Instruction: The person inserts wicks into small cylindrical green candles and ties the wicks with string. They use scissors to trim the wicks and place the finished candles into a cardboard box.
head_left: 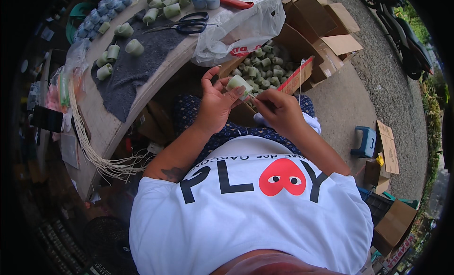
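Observation:
My left hand (213, 107) is closed round a pale green candle (238, 85), holding it tilted above my lap. At the candle's lower right end my right hand (281, 109) pinches with thumb and forefinger. What sits between those fingertips is too small to make out. Just beyond both hands, a cardboard box (306, 73) holds many similar green candles (262, 62). On the table to the left, more green candles (134, 47) stand and lie on a dark grey cloth (127, 79). Dark-handled scissors (193, 22) rest at the cloth's far edge.
A bundle of white wick cords (85, 131) hangs over the table's (111, 133) near edge. Blue candles (101, 12) cluster at the far left. A clear plastic bag (236, 36) drapes off the table. Open cartons (326, 29) and a blue stool (364, 141) stand right.

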A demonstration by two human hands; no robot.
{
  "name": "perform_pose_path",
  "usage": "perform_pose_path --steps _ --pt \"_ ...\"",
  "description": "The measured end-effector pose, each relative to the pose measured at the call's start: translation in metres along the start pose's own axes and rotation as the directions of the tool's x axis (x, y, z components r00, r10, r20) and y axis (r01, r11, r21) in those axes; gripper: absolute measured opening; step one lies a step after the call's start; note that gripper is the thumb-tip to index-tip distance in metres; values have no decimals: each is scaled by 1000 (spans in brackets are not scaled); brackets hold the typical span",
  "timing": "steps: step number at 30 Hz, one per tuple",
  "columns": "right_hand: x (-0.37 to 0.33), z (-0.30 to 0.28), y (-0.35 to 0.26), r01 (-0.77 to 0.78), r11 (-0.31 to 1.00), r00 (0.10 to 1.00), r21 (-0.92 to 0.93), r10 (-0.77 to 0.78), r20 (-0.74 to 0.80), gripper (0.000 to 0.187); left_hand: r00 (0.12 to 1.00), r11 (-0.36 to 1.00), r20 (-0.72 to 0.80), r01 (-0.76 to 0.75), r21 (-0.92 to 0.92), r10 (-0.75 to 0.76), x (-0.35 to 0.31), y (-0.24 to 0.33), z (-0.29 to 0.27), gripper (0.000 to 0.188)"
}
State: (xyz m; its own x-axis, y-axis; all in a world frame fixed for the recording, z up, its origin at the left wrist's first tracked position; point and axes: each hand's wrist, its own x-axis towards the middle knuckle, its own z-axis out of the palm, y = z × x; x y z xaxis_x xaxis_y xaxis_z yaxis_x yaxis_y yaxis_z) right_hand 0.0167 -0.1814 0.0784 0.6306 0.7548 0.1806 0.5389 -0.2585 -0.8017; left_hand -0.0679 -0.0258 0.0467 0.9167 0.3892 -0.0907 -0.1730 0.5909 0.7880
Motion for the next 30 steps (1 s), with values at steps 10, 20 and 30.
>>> perform_pose_path --steps 10,20,30 --pt "-6 2 12 102 995 994 12 -101 -36 12 987 986 -16 -159 58 160 4 -4 -2 78" --pt "0 -7 15 54 994 998 -100 -53 20 27 947 929 194 -298 218 258 1 -8 8 82" --pt "36 -20 5 303 930 928 207 -240 -284 14 746 511 568 -659 552 348 48 -5 25 82"
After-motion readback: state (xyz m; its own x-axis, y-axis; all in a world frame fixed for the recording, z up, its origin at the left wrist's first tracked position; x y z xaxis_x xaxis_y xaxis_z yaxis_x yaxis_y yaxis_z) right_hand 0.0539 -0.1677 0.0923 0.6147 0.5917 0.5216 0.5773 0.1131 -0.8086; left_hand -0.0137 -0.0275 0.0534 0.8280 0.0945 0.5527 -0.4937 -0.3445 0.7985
